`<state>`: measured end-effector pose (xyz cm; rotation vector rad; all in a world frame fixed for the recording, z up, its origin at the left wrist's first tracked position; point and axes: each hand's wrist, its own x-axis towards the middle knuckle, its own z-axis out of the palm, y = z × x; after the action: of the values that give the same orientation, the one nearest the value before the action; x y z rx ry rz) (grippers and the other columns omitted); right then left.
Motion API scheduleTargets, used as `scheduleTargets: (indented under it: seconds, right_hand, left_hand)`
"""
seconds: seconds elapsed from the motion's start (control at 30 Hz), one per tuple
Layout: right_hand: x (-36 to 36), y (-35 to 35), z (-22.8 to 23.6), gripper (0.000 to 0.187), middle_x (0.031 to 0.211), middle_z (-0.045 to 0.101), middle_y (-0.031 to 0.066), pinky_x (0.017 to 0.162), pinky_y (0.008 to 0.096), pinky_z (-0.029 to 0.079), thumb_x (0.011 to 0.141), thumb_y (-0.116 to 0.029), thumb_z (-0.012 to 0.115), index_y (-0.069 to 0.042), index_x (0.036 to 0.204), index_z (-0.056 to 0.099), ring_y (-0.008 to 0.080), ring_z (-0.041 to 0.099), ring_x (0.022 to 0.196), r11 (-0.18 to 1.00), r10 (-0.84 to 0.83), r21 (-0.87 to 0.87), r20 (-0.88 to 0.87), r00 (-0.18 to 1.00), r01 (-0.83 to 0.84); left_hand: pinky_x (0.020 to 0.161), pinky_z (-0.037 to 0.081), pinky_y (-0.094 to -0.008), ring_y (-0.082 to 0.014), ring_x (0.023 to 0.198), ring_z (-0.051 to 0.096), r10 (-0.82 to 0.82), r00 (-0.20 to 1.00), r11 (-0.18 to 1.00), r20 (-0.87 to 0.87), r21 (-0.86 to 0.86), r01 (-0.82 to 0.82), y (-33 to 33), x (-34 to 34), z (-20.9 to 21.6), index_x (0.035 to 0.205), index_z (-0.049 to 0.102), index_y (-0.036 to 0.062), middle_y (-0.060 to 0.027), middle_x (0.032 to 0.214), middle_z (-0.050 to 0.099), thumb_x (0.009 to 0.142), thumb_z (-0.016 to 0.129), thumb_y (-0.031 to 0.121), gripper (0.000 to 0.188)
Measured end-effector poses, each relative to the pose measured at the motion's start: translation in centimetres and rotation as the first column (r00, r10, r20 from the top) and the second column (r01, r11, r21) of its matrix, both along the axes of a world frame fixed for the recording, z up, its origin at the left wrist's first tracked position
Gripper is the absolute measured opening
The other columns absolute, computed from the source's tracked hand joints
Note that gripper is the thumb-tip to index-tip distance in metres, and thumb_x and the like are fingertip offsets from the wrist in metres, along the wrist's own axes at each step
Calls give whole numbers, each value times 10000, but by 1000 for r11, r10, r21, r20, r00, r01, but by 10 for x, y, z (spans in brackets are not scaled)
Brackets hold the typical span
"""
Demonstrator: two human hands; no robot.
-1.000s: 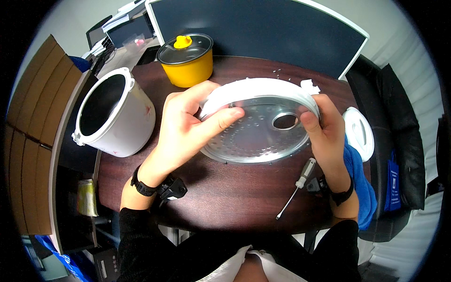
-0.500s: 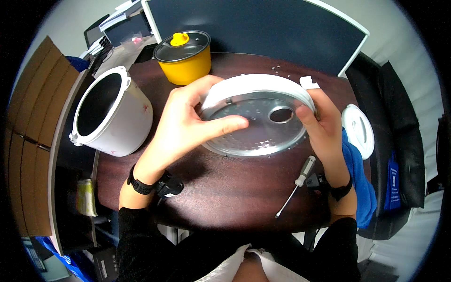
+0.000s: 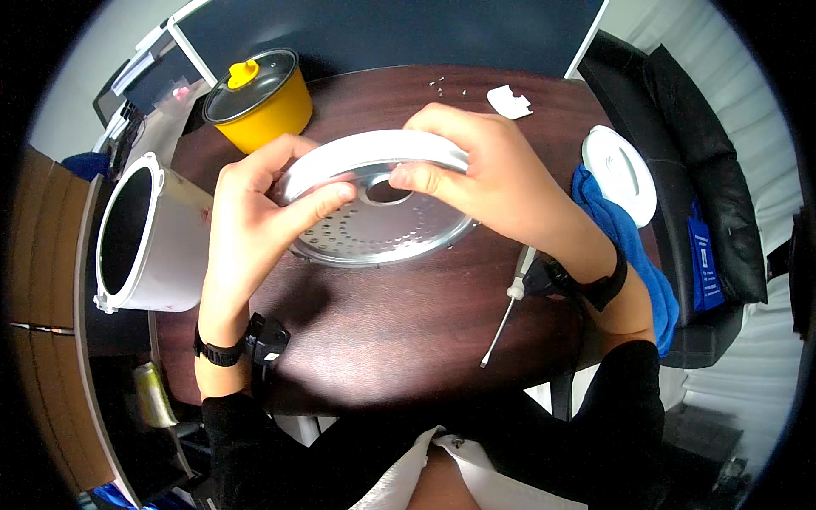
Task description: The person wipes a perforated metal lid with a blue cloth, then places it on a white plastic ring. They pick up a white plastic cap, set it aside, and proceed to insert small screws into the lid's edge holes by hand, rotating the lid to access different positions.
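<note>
Between my hands is a round white lid (image 3: 382, 144) with a shiny metal plate (image 3: 395, 228) facing me, tilted above the table. Small holes dot the plate, and a larger round hole sits near its far edge. My left hand (image 3: 255, 183) grips the left rim, thumb over the plate. From the far right side, my right hand (image 3: 489, 161) clasps the rim, its thumb tip beside the large hole. The fingers behind the lid are partly hidden. A screwdriver (image 3: 510, 293) with a pale handle lies below my right forearm, its handle partly covered by the wrist device.
A white pot body (image 3: 174, 246) stands at the left, near a yellow pot (image 3: 285, 110) with a glass lid. Small screws (image 3: 440, 82) and a white plastic piece (image 3: 510, 102) lie at the back. On the right are a white oval cover (image 3: 619, 174) and a blue cloth (image 3: 625, 246).
My right hand has shifted from the lid's right side to its far edge. The lid has turned, bringing the large hole toward the far middle. The whole view has shifted too.
</note>
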<state>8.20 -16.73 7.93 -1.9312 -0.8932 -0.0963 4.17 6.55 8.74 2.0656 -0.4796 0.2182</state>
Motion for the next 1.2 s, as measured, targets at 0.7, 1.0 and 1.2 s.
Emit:
scheduleTargets:
  seconds: [0.7,1.0,1.2]
  right_hand:
    - [42,-152,-83,145,717,614,96,596,328,443,871,-115,660,-17,942,579,194,583,642,611,-210,-789,-241,948,-65]
    - [41,-143,-89,154,748,653,160,651,409,493,859,-158,640,-16,808,607,345,645,735,573,-207,-819,-150,967,-4]
    - [30,-145,-69,134,670,621,135,589,362,480,857,-117,626,3,807,595,261,630,630,637,-289,-770,-191,938,39]
  left_hand:
    - [565,477,-233,-112,630,655,56,991,995,120,78,-66,-5,2,-9,845,639,19,-58,679,668,807,768,217,239]
    - [570,469,-256,-128,630,633,80,991,990,111,110,-92,-2,0,-2,841,645,10,-68,696,657,805,770,237,262]
    - [671,479,-238,-91,733,636,76,992,988,103,126,-89,0,0,-1,942,647,5,-60,790,690,808,755,201,261]
